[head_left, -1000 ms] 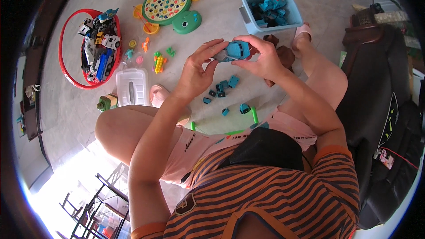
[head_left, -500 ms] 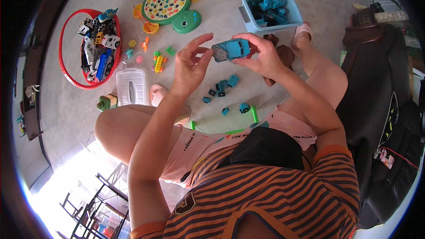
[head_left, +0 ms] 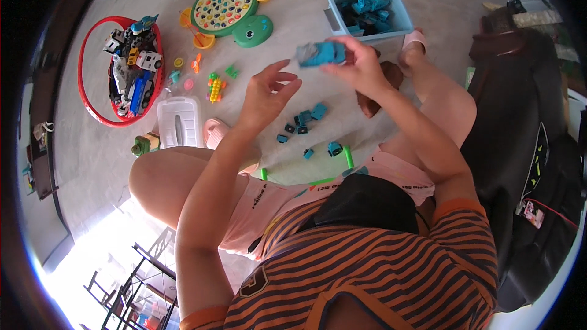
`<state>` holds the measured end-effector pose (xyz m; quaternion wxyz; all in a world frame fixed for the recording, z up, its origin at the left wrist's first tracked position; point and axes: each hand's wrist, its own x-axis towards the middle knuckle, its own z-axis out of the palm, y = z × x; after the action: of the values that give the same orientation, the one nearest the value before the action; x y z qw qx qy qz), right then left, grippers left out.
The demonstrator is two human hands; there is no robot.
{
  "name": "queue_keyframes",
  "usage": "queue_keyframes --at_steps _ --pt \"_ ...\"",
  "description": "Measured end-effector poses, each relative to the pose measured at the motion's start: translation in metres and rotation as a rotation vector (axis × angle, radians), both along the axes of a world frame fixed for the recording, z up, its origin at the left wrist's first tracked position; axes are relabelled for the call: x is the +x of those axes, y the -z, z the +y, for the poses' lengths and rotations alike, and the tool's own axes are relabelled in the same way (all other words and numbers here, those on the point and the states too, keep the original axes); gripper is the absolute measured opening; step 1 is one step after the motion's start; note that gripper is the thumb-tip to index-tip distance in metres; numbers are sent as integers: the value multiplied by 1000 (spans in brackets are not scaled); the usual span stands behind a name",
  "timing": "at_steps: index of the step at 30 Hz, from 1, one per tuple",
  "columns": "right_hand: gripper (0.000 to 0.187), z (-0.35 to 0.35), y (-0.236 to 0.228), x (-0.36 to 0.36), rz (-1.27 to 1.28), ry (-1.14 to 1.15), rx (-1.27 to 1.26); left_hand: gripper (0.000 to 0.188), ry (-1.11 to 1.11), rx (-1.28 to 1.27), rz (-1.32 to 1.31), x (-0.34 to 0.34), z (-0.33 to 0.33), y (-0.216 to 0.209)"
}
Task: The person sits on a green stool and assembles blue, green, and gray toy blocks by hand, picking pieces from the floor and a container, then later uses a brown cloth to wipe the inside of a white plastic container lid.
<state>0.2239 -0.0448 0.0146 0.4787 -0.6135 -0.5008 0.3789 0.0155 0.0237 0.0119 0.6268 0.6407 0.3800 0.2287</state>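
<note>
Blue-and-grey blocky toy vehicle (head_left: 320, 54), grasped in right hand (head_left: 365, 69), aloft over smooth grey floor (head_left: 293, 0); left hand (head_left: 265, 95) empty, loosely curled, just beside the vehicle; small blue blocky pieces (head_left: 302, 117), scattered; light-blue rectangular plastic bin (head_left: 391, 31), beyond

Pink shorts (head_left: 244, 220): small dark lettering (head_left: 259, 196) across the legs, partly lost in folds.
Striped shirt (head_left: 379, 263): dark patch (head_left: 254, 282) bearing one large letter.

Head cam (L of pair) is looking steeply down fr. wearer's head, fisheye bending edges nr rim. Striped shirt (head_left: 379, 263) is filling btm ctr, v. close; L hand (head_left: 267, 93) & R hand (head_left: 362, 68) are showing farther off, floor (head_left: 293, 9) beyond.
</note>
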Motion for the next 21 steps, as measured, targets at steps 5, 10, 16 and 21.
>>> queue_keyframes --at_steps 5,10,16,21 --pt "57 22 43 80 594 663 -113 40 -134 -76 20 -2 18 -16" --pt "48 36 72 132 733 965 -151 36 -204 -152 16 -8 29 -30" --pt "43 46 74 110 660 610 -281 30 -117 -138 95 -12 16 -7" --pt "37 50 77 68 127 267 -356 38 537 416 394 -11 -44 9"
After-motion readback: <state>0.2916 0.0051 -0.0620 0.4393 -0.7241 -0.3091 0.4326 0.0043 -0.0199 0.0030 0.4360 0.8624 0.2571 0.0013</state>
